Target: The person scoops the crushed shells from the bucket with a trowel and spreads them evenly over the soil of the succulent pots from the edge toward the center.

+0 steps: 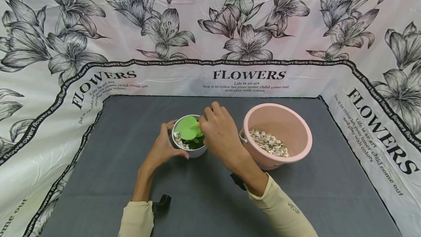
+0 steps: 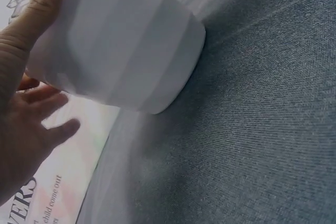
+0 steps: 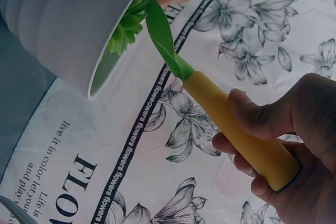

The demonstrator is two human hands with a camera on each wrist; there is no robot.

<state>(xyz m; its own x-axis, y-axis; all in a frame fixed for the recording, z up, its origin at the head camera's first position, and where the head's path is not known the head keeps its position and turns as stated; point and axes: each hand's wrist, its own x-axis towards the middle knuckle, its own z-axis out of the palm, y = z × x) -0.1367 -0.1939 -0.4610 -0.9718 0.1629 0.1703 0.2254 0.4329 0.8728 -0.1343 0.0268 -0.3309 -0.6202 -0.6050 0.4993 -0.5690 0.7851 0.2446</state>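
Note:
A white flower pot with faceted sides stands on the grey cloth. My left hand grips it from the left, with the thumb at its near side and fingers around the far side. In the right wrist view, my right hand holds a small trowel by its yellow handle. The trowel's green blade reaches over the pot's rim into the opening. Inside the pot are a green succulent and pale stone chips along the left side. The blade partly covers the plant from above.
A pink bucket stands right of the pot, beside my right forearm, with pale stone chips at its bottom. Its handle hangs on the left side. A flower-printed cloth rises behind and on both sides.

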